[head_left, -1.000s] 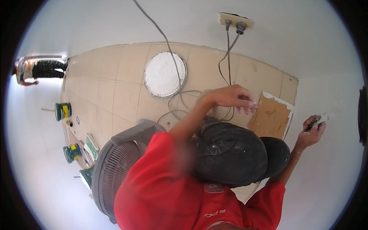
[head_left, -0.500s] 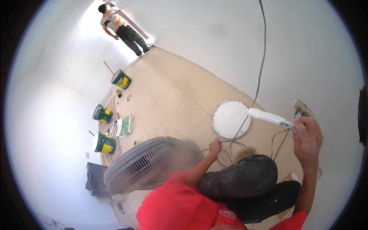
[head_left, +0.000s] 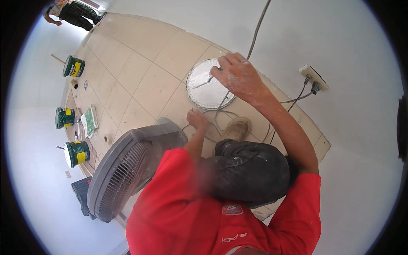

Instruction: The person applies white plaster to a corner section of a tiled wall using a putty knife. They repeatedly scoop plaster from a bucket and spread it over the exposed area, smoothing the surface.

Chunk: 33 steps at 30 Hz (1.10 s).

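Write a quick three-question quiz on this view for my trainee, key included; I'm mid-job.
1. Open: In this view, what round thing does the right hand overlap?
2. True or false: No plug is in the wall socket.
3. Count: How many green buckets can be seen on the left?

Key:
1. The round tray of white paste.
2. False; two plugs are in the wall socket.
3. Three.

The right fingers (head_left: 225,63) hold a tool (head_left: 211,79) at white paste (head_left: 207,95).
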Tool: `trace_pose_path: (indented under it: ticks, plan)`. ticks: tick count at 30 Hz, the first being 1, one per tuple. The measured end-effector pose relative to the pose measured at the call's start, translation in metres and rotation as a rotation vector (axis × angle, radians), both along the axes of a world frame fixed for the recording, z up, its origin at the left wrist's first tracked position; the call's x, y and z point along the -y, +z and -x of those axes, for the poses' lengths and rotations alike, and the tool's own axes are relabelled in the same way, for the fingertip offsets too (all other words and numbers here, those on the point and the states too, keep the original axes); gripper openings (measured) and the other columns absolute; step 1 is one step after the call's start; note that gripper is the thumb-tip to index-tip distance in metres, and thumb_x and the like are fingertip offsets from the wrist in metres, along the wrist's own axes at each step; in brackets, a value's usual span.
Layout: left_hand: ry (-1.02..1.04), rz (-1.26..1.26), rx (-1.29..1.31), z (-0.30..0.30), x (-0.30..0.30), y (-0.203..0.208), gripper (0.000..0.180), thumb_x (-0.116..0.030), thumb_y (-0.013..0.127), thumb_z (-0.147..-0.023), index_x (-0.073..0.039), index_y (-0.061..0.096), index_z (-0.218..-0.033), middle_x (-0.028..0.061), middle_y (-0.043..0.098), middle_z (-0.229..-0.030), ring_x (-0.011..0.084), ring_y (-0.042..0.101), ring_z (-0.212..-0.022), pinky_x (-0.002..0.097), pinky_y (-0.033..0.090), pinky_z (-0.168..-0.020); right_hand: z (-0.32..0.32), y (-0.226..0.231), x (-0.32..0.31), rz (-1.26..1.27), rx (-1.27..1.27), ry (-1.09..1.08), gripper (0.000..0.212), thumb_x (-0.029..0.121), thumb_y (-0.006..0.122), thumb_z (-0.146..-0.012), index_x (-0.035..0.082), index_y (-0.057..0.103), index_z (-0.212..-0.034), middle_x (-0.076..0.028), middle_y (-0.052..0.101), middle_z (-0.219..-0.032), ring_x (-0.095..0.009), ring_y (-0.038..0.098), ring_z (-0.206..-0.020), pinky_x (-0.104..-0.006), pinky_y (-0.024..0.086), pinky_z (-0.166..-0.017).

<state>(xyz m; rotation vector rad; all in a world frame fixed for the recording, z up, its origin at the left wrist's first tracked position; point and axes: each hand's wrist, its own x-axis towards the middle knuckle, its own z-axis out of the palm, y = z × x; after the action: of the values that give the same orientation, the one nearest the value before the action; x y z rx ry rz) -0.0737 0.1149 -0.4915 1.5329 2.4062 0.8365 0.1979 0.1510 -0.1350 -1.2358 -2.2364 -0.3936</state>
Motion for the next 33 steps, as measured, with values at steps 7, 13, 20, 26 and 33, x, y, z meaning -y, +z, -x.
trace_pose_path:
  ticks: [7,13,20,26,33]
  plan:
    - [-0.011,0.074,-0.069,-0.01,0.007,-0.006,0.043,-0.025,0.059,-0.098,-0.003,0.052,-0.134,0.0172,0.05,-0.14,0.0377,0.042,-0.135,0.0541,0.035,-0.11,0.026,-0.087,-0.07,0.215,0.204,-0.087,0.006,0.012,0.067,-0.08,0.007,0.069,-0.077,-0.011,0.066,-0.087,-0.025,0.063,-0.093,-0.0372,0.052,-0.085]
    - [-0.029,0.071,-0.136,-0.017,0.011,-0.014,0.05,-0.025,0.064,-0.094,-0.005,0.047,-0.137,0.0174,0.046,-0.143,0.0383,0.039,-0.136,0.0532,0.03,-0.115,0.037,-0.154,-0.103,0.318,0.223,-0.165,0.01,0.013,0.065,-0.081,0.005,0.069,-0.075,-0.013,0.067,-0.085,-0.027,0.064,-0.093,-0.0389,0.051,-0.083]
    - [0.024,0.113,-0.194,-0.022,0.004,-0.009,0.054,-0.025,0.067,-0.092,-0.006,0.046,-0.137,0.0159,0.045,-0.143,0.0376,0.038,-0.138,0.0523,0.029,-0.117,0.052,-0.189,-0.124,0.279,0.306,-0.105,0.008,0.013,0.065,-0.08,0.005,0.068,-0.076,-0.013,0.065,-0.084,-0.027,0.063,-0.091,-0.0388,0.052,-0.081]
    - [-0.039,0.127,-0.146,-0.018,0.005,-0.002,0.058,-0.034,0.058,-0.096,-0.006,0.042,-0.143,0.0182,0.042,-0.144,0.0391,0.034,-0.139,0.0542,0.025,-0.116,0.052,-0.169,-0.13,0.207,0.276,-0.055,0.01,0.011,0.067,-0.077,0.005,0.062,-0.071,-0.012,0.062,-0.083,-0.025,0.061,-0.088,-0.0377,0.053,-0.08]
    - [-0.035,0.13,-0.15,-0.018,0.002,-0.009,0.059,-0.035,0.058,-0.096,-0.006,0.041,-0.144,0.0179,0.04,-0.146,0.0394,0.033,-0.139,0.0546,0.025,-0.116,0.048,-0.185,-0.125,0.273,0.191,0.079,0.008,0.01,0.066,-0.08,0.004,0.062,-0.075,-0.011,0.062,-0.086,-0.027,0.062,-0.091,-0.0373,0.053,-0.08]
